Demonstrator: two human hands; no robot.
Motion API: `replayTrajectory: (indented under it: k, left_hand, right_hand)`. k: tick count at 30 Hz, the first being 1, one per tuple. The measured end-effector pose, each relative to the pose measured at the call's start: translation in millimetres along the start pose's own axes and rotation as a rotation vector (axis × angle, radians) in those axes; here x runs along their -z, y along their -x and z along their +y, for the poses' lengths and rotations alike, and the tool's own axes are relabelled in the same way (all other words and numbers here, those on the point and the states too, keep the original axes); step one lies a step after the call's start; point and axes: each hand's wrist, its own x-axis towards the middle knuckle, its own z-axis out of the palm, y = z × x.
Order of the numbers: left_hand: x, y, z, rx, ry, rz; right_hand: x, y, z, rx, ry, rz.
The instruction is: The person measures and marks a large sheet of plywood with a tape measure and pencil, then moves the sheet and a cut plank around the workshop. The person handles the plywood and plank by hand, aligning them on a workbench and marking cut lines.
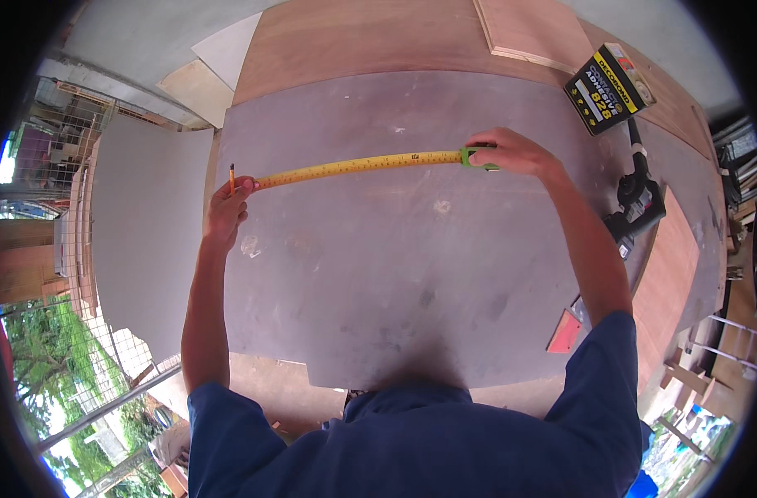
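Note:
A yellow tape blade [353, 167] stretches almost horizontally across the upper half of a large grey board [378, 274], with a slight bend in the fisheye view. My left hand [227, 212] grips the blade's end near the board's left edge, fingers closed, with an upright pencil [232, 173] held in it too. At the other end, my right hand [511, 151] is closed on the green tape measure case [468, 158]. The board's surface has smudges and pale marks.
A black-and-yellow adhesive box [608, 88] and a black power tool [640, 199] sit at the right. Plywood sheets [395, 37] lie behind and right. A red piece [563, 332] is near my right forearm. A paler grey sheet [146, 232] and wire mesh are left.

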Motion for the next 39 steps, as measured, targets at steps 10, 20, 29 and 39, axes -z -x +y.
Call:
replayTrajectory:
  k: [10, 20, 29, 39]
  left_hand:
    - [33.1, -57.8, -14.8, -0.058, -0.107, -0.002]
    - [77.1, -101.2, -36.1, -0.020, -0.091, 0.041]
    - [101.1, -120.8, -27.4, -0.064, -0.100, 0.066]
    - [103.9, -134.6, -23.8, -0.071, -0.136, 0.110]
  right_hand:
    - [18.0, -24.9, -31.2, -0.105, 0.123, 0.013]
    - [18.5, -62.5, -25.5, -0.127, 0.086, -0.015]
    - [24.7, -75.7, -24.3, -0.116, 0.134, 0.052]
    - [31.2, -90.0, -8.1, -0.098, 0.131, 0.064]
